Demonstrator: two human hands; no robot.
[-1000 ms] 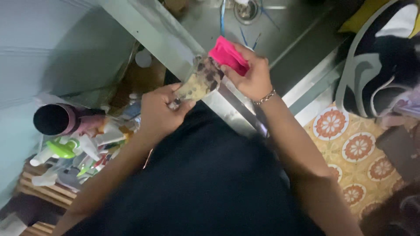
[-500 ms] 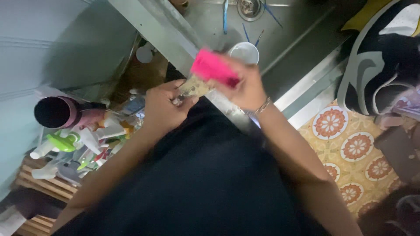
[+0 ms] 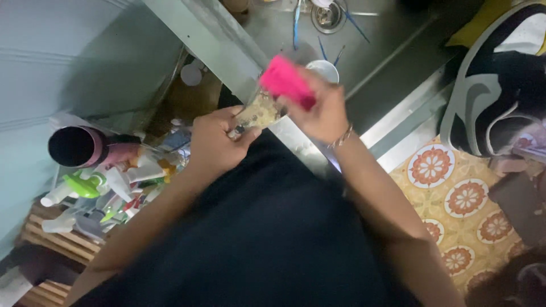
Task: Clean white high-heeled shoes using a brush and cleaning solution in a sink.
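From the head camera, the left hand (image 3: 213,142) grips a patterned glass (image 3: 259,112) over the steel sink's (image 3: 392,51) front edge, while the right hand (image 3: 324,111) presses a pink sponge (image 3: 286,81) against its rim.
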